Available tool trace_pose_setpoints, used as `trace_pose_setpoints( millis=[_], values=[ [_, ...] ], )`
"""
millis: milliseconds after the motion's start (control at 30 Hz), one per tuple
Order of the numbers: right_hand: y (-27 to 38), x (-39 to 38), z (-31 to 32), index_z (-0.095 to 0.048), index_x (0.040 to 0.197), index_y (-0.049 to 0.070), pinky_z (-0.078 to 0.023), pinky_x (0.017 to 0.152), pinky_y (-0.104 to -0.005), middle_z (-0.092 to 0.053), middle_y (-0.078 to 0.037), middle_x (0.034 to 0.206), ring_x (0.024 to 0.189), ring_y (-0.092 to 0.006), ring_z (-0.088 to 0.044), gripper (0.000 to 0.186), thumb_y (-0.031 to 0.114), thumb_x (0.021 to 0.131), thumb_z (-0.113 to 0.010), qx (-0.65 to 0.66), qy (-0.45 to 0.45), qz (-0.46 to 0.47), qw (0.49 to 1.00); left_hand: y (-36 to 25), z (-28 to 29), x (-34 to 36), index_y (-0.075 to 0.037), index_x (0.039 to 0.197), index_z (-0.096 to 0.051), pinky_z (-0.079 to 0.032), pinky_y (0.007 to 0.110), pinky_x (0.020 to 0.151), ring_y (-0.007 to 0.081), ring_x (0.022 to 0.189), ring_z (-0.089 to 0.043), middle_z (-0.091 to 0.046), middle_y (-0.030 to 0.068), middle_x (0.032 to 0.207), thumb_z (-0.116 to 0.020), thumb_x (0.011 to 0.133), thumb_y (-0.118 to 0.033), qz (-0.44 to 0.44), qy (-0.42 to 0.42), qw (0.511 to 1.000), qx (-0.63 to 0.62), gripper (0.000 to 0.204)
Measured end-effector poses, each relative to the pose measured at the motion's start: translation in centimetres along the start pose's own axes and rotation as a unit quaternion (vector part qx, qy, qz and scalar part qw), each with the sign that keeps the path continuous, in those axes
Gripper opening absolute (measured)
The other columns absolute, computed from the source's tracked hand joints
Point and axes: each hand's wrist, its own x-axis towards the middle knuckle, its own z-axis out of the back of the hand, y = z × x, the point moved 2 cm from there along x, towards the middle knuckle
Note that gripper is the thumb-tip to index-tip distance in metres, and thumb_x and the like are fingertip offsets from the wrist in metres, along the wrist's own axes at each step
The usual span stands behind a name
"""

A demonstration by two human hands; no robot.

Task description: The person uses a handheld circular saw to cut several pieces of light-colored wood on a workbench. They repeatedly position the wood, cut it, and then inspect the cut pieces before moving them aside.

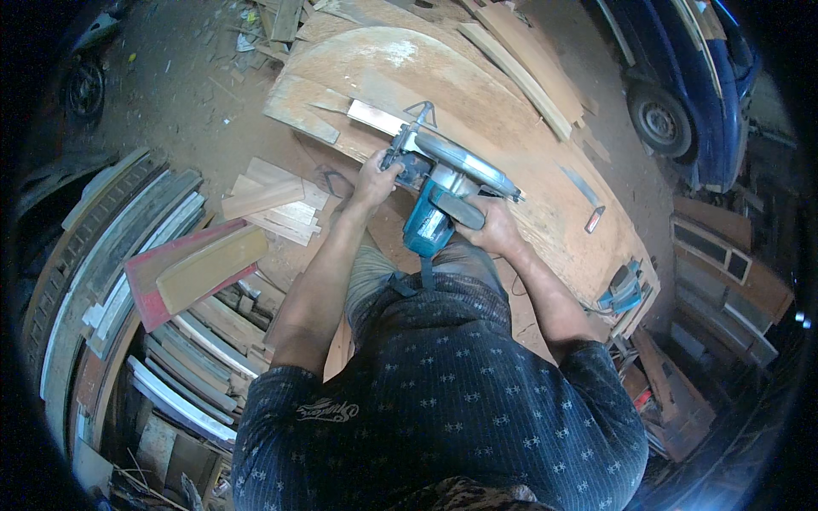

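Both my hands are on a teal and grey circular saw (430, 213), held over the near edge of a large wooden worktop (409, 55). My right hand (496, 226) wraps round its rear handle. At the other end of the saw, my left hand (375, 180) is closed on its front part; the fingertips are partly hidden. A pale wood strip (375, 117) lies on the worktop, its right end going out of sight behind the saw. The blade cannot be made out.
On the worktop's right lie a try square (594, 218) and another teal power tool (624, 288); long planks (515, 77) lie at the back. Offcuts (277, 204) and stacked boards (187, 375) cover the floor at left. A blue vehicle (694, 94) stands far right.
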Motion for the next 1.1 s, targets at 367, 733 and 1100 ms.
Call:
trace_pose_setpoints(
  millis=[367,733,1100],
  values=[
    [0.4,0.0,0.3,-0.069,0.097,0.004,-0.053,0.077,-0.0482,-0.07,-0.023,0.09,0.089,-0.0428,-0.068,0.032,0.022,0.072,-0.078,0.002,-0.016,0.02,1.0,-1.9,-0.1,-0.5,-0.002,0.124,-0.062,-0.053,0.026,0.061,0.0097,0.076,-0.063,-0.069,0.0032,0.093,-0.068,0.091,-0.012,0.01,0.002,1.0,-0.001,0.034],
    [0.1,0.1,-0.1,-0.069,0.096,0.0,-0.054,0.077,-0.0429,-0.07,-0.02,0.088,0.085,-0.0378,-0.069,0.03,0.018,0.073,-0.078,0.015,-0.016,0.03,0.999,-2.7,0.0,-0.5,0.001,0.122,-0.063,-0.053,0.026,0.061,0.0105,0.073,-0.064,-0.07,0.0046,0.093,-0.068,0.09,-0.013,-0.004,0.004,1.0,0.0,0.036],
    [0.2,0.3,0.0,-0.069,0.097,0.001,-0.054,0.077,-0.0423,-0.07,-0.02,0.09,0.086,-0.0383,-0.07,0.033,0.019,0.073,-0.079,0.017,-0.018,0.029,0.999,-3.9,0.4,-0.3,0.003,0.12,-0.064,-0.053,0.025,0.06,0.0109,0.073,-0.065,-0.07,0.0057,0.093,-0.068,0.09,-0.012,0.001,0.022,0.999,0.036,0.033]
  ],
)
